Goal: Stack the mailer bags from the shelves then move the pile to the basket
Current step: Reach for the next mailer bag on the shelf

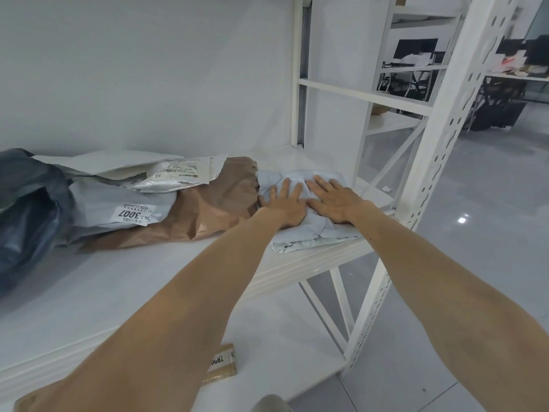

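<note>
A crumpled pale grey mailer bag (pixel 312 233) lies at the right end of the white shelf (pixel 148 278). My left hand (pixel 285 203) and my right hand (pixel 335 200) both press flat on top of it, fingers straight, side by side. Left of it lies a brown paper mailer (pixel 208 206). Further left a grey mailer with a 3007 label (pixel 118 209), a silvery labelled mailer (pixel 175 176) and a flat white envelope (pixel 110 165) overlap in a loose heap. A dark blue-grey plastic bag (pixel 26 209) bulges at the far left.
A perforated white upright post (pixel 439 138) and cross braces stand right of the shelf. A lower shelf holds a taped cardboard box (pixel 221 364). Beyond are grey tiled floor, more racks and dark desks. No basket is in view.
</note>
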